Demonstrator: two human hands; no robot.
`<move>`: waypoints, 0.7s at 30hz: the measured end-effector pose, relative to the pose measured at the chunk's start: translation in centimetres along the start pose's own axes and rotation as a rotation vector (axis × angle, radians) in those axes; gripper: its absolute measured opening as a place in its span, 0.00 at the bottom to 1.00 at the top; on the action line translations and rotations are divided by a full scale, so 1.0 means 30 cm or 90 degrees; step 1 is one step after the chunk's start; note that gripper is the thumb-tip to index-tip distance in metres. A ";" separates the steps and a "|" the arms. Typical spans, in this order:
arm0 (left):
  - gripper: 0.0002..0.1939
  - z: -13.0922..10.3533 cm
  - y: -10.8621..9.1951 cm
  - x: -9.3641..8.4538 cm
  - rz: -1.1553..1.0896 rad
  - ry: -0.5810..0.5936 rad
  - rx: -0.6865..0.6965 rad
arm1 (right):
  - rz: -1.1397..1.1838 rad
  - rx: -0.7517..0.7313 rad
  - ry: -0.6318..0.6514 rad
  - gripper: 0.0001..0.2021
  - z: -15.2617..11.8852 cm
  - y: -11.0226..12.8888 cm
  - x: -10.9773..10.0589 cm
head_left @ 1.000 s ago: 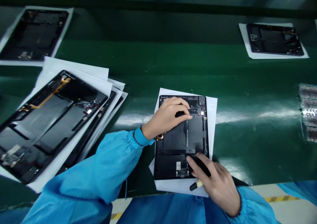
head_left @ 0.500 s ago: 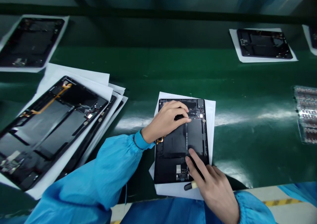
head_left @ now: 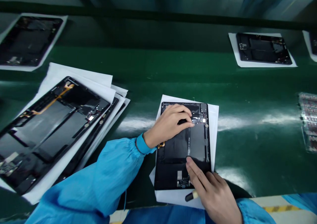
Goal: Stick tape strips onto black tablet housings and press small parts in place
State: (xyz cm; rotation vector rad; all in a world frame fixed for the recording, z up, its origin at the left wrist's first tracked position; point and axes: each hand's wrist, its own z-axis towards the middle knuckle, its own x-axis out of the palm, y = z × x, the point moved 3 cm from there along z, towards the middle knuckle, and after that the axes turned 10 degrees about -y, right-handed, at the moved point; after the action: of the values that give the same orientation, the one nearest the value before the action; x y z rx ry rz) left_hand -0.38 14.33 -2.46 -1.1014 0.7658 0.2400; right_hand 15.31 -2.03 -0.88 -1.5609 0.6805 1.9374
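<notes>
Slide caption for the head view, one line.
Left hand and right hand over an opened black device on white paper, green bench.

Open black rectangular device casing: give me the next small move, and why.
Perhaps slide the right hand up the narrow, white-printed dark strip: its fingertips seem to rest by the strip's lower part, the left hand being near the top.

We see white glare streaking across the green bench. Toward the top, our view turns dim and blurred.
</notes>
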 end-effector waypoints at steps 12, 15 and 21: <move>0.04 -0.003 -0.002 -0.006 -0.004 -0.007 0.007 | 0.015 -0.019 0.029 0.27 -0.017 -0.002 0.009; 0.04 -0.002 -0.002 -0.006 -0.004 -0.005 0.004 | 0.017 -0.016 0.023 0.27 -0.017 -0.004 0.011; 0.05 -0.002 0.000 -0.003 -0.001 -0.007 0.013 | 0.008 -0.013 0.025 0.25 -0.020 -0.005 0.013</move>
State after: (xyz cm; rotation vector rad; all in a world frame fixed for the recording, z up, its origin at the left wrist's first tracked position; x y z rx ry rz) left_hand -0.47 14.30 -2.41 -1.0804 0.7563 0.2362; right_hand 15.78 -2.30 -1.39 -1.6145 0.6917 1.9327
